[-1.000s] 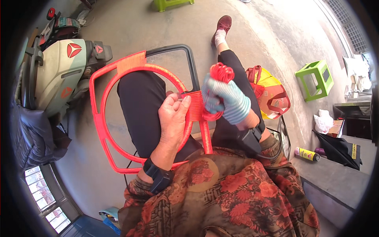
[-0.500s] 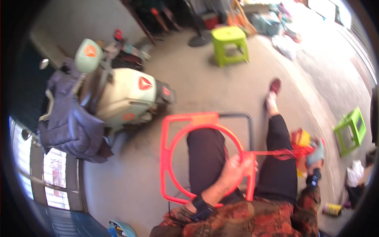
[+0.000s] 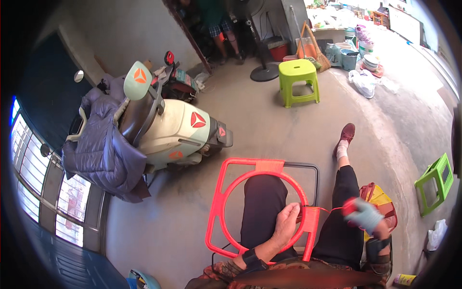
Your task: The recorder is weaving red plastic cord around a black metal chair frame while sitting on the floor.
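A square frame with a ring inside it (image 3: 269, 166) lies over my left thigh, mostly wrapped in red cord, with a bare black bar at its far right corner. My left hand (image 3: 285, 229) is closed around the right side of the ring, beside a thick band of wraps. From that band a thin red cord runs right to a red bundle of cord (image 3: 350, 208). My right hand (image 3: 368, 217), in a grey-blue glove and blurred by motion, grips this bundle above my right leg. A yellow and dark red bag (image 3: 385, 200) sits just beyond it.
A cream scooter (image 3: 173, 123) draped with a purple padded jacket (image 3: 103, 149) stands at left. Green stools stand ahead (image 3: 298, 77) and at right (image 3: 435, 180). Further back are a fan base (image 3: 264, 72), a broom (image 3: 317, 50), buckets (image 3: 349, 59) and a person (image 3: 219, 29) in the doorway.
My right hand has come in leftward toward the frame, and the cord between is much shorter. My left hand keeps its hold on the ring. The whole view has shifted.
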`<state>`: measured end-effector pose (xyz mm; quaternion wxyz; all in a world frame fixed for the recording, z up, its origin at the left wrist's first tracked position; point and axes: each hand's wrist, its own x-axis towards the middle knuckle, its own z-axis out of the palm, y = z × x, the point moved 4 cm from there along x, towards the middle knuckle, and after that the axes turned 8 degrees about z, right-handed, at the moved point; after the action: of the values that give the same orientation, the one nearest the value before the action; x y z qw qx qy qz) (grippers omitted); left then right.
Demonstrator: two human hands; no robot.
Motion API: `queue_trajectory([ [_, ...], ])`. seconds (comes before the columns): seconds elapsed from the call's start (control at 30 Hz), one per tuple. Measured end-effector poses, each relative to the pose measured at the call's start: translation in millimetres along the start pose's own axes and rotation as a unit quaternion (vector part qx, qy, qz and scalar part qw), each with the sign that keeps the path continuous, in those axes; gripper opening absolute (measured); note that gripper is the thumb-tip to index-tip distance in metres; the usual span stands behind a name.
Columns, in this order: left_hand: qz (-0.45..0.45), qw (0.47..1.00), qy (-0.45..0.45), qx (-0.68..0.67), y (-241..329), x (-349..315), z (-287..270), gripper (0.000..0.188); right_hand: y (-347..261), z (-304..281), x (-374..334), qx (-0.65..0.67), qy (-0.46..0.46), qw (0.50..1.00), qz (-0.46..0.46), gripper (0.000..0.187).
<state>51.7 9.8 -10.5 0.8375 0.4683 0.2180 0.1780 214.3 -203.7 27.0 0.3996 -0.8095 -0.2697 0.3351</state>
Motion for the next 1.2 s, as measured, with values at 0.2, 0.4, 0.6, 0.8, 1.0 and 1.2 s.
queue_trajectory([
  [0.2, 0.103, 0.975, 0.038, 0.193, -11.2, -0.6, -7.7, 0.014, 17.6, 140.9, 63.1, -0.165, -0.237, 0.948, -0.136, 0.036],
  [0.4, 0.171, 0.919, 0.065, 0.349, -10.2, -3.5, -21.6, 0.022, -38.6, 119.2, 63.3, 0.294, -0.234, 0.926, -0.014, 0.047],
  [0.6, 0.183, 0.948, 0.103, 0.24, 26.4, -20.1, 6.0, 0.015, -13.5, 81.4, 82.4, 0.32, 0.048, 0.945, -0.047, 0.064],
  [0.8, 0.47, 0.751, 0.095, 0.453, 61.9, -39.4, 33.5, 0.016, -36.8, 57.5, 54.1, 0.293, 0.137, 0.928, -0.183, 0.063],
  [1.0, 0.531, 0.725, 0.014, 0.439, 63.8, -47.2, 48.8, 0.022, -99.3, 84.1, 20.1, -0.03, 0.136, 0.933, -0.333, 0.033],
  [1.2, 0.207, 0.944, 0.081, 0.245, 16.9, -13.4, -3.8, 0.02, -53.2, 56.8, 29.7, 0.19, 0.199, 0.958, -0.081, 0.014],
])
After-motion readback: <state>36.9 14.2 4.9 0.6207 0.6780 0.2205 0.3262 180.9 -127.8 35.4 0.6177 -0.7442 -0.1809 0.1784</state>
